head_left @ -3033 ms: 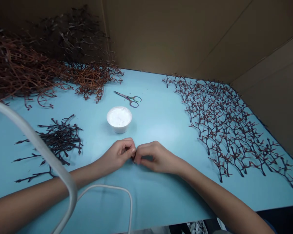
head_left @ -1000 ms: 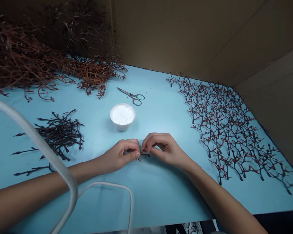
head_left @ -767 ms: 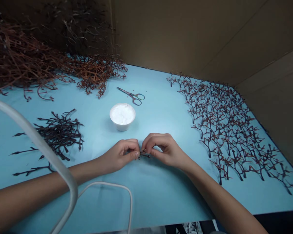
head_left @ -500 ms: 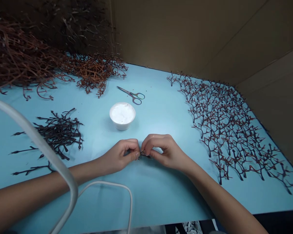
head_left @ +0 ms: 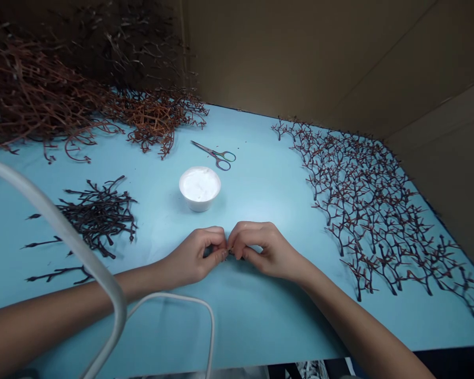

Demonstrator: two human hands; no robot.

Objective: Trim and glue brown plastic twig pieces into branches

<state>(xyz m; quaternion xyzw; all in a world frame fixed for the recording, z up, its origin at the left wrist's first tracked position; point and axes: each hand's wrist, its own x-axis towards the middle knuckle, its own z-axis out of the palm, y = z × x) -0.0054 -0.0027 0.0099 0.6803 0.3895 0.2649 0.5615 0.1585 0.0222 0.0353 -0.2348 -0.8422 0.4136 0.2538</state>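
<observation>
My left hand (head_left: 205, 255) and my right hand (head_left: 263, 248) meet low over the front middle of the table, fingertips almost touching. Between them is a small dark twig (head_left: 237, 254), mostly covered by the fingers. Both hands pinch it between thumb and fingers, one from each side. Just beyond the hands stands a white cup (head_left: 199, 189) filled with something white. Scissors (head_left: 217, 155) lie behind the cup, partly spread, with their rings toward the right.
Dark twigs (head_left: 98, 218) lie heaped at left. Brown stems (head_left: 35, 100) pile up at back left. Many branched twigs (head_left: 363, 195) cover the right side. A white curved tube (head_left: 79, 247) crosses the left foreground above my left forearm. Brown panels (head_left: 300, 58) close off the back.
The whole view has shifted slightly. Both hands keep their pinch on the twig, and the fingers of my right hand have closed in a little toward my left fingertips.
</observation>
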